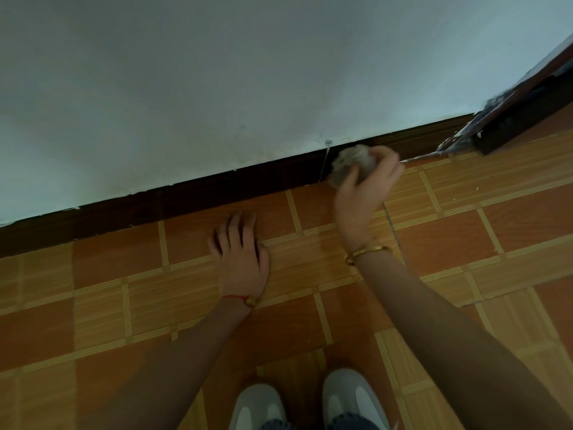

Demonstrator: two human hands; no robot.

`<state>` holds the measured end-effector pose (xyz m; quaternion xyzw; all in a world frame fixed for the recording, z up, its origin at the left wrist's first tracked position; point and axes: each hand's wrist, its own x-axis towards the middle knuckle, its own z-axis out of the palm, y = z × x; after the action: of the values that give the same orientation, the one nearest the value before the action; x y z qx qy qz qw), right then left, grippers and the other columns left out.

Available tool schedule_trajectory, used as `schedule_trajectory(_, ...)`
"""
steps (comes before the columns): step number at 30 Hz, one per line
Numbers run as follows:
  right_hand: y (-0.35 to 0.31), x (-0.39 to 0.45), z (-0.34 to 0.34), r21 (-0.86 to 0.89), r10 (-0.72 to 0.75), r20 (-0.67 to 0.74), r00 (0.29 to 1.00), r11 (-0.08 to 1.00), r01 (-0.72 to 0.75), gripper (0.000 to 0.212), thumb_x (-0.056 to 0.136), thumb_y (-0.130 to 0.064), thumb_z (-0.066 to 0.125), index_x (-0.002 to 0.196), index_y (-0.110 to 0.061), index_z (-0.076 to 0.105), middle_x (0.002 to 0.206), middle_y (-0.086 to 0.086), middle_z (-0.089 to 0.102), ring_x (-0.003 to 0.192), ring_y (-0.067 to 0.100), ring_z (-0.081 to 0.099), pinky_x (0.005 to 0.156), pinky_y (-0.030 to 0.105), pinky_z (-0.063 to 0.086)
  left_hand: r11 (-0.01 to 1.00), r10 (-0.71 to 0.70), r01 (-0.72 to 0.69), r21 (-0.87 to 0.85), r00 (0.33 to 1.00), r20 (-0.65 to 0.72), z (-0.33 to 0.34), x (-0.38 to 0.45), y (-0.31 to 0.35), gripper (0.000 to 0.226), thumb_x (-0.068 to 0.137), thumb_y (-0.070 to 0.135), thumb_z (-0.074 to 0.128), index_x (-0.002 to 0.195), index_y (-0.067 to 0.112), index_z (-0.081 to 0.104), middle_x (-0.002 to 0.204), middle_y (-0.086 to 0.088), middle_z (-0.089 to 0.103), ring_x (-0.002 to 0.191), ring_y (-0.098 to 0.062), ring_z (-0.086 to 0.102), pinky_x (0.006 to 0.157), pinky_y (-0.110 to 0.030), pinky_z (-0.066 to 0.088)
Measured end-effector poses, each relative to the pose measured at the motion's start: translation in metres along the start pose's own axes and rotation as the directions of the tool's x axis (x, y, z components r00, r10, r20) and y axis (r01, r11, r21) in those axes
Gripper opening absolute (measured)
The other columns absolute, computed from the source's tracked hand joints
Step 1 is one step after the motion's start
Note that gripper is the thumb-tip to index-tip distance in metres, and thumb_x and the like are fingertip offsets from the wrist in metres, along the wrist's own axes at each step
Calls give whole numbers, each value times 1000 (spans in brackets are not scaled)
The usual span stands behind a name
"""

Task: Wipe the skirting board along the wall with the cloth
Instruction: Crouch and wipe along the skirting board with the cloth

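The right hand [366, 184] grips the crumpled grey cloth [348, 164] against the dark brown wooden skirting board [186, 197], whose long axis runs leftward beyond the left hand [240, 256], spread flat on the floor.

right hand [364, 187] grips bunched grey cloth [348, 164], pressed against dark skirting board [192, 193] just right of a joint in it. left hand [240, 252] flat on tiled floor [465, 231], fingers spread. door frame [511, 119] at far right
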<state>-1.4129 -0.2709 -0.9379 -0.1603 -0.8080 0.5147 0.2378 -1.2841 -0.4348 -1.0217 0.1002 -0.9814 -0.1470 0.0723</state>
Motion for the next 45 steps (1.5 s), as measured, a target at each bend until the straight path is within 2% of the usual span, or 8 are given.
schedule_trajectory(6, -4, -22, 7, -17, -149, 227, 962, 987, 157, 36, 80, 11, 60, 111, -2, 52, 125, 14, 41, 113, 13, 47, 98, 17, 45, 1000, -5, 5, 18, 1000, 0, 1, 0, 0, 52, 96, 28, 42, 144, 12, 48, 149, -14, 45, 139, -35, 38, 117, -61, 22)
schedule_trajectory(11, -14, -68, 36, 87, -376, 502, 779, 918, 387, 32, 81, 7, 62, 109, -7, 54, 117, 9, 41, 106, 22, 48, 87, 33, 50, 999, 6, -6, 38, 1000, -6, 3, 0, -2, 53, 95, 30, 40, 143, 10, 48, 147, -16, 46, 136, -37, 39, 115, -62, 26)
schedule_trajectory(14, -8, -61, 32, 67, -367, 442, 818, 923, 379, 31, 80, 8, 60, 108, -6, 54, 116, 9, 42, 105, 22, 48, 87, 33, 50, 1000, 14, -13, 25, 1000, -14, 2, 0, -2, 53, 95, 30, 40, 143, 11, 49, 147, -16, 47, 136, -36, 39, 115, -62, 25)
schedule_trajectory(19, 24, -13, 4, -133, -111, 195, 974, 981, 139, 34, 79, 13, 58, 107, -5, 53, 120, 12, 43, 110, 18, 50, 90, 10, 45, 1000, 12, -12, 8, 1000, -5, 0, 0, -1, 52, 95, 27, 43, 144, 11, 48, 149, -14, 45, 139, -35, 39, 116, -62, 23)
schedule_trajectory(29, 3, -51, 23, -43, -223, 418, 881, 964, 264, 36, 77, 13, 59, 108, -4, 51, 116, 11, 43, 107, 21, 48, 90, 30, 51, 1000, 6, -6, 20, 1000, 20, -2, 0, 0, 52, 95, 29, 40, 143, 11, 49, 148, -15, 45, 138, -36, 39, 115, -63, 24)
schedule_trajectory(37, -11, -7, 0, 17, -122, 17, 992, 992, 121, 31, 76, 15, 58, 103, 0, 53, 113, 16, 48, 102, 15, 52, 87, 13, 47, 1000, 9, -9, 7, 1000, 20, -3, 0, 0, 52, 96, 29, 39, 144, 11, 48, 149, -14, 44, 139, -36, 39, 117, -61, 22)
schedule_trajectory(41, -20, -22, 6, 37, -191, 104, 976, 982, 188, 31, 77, 14, 60, 102, -1, 53, 112, 11, 47, 104, 16, 51, 89, 16, 47, 1000, 2, -2, 19, 1000, 27, -2, 0, 1, 52, 96, 29, 40, 145, 12, 47, 149, -14, 44, 139, -36, 38, 116, -62, 22)
schedule_trajectory(45, -30, -53, 26, 79, -305, 371, 877, 952, 297, 28, 77, 7, 67, 100, -5, 55, 107, 6, 48, 98, 19, 51, 82, 32, 50, 999, 10, -11, 30, 1000, 22, -1, 0, -1, 53, 96, 31, 39, 145, 12, 47, 149, -15, 44, 137, -37, 38, 115, -62, 23)
